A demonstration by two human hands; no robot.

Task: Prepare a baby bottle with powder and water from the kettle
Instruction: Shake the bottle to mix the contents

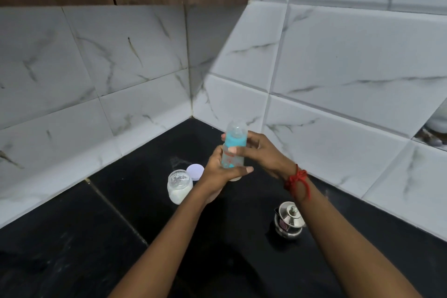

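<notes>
Over a black counter [72, 237] set into a tiled corner, a person holds a baby bottle [231, 161] upright in both hands, just below the middle of the view. The left hand [217, 174] wraps its fingers and thumb round the lower body, holding it steady above the counter. The right hand [262, 152] curls round the teal collar under the clear dome cap. That grip suits twisting the top on or off, but which way cannot be told.

At 8 o'clock from the bottle stands an open jar [179, 187] of white powder. Its lid [195, 172] lies just behind it, and both seem kept within easy reach. At 5 o'clock sits a small steel kettle [289, 221], closed, its right edge covered by the right forearm.

Fingers hide much of the bottle, so whether it holds powder or water is hard to make out. A red thread [298, 181] circles the right wrist.
</notes>
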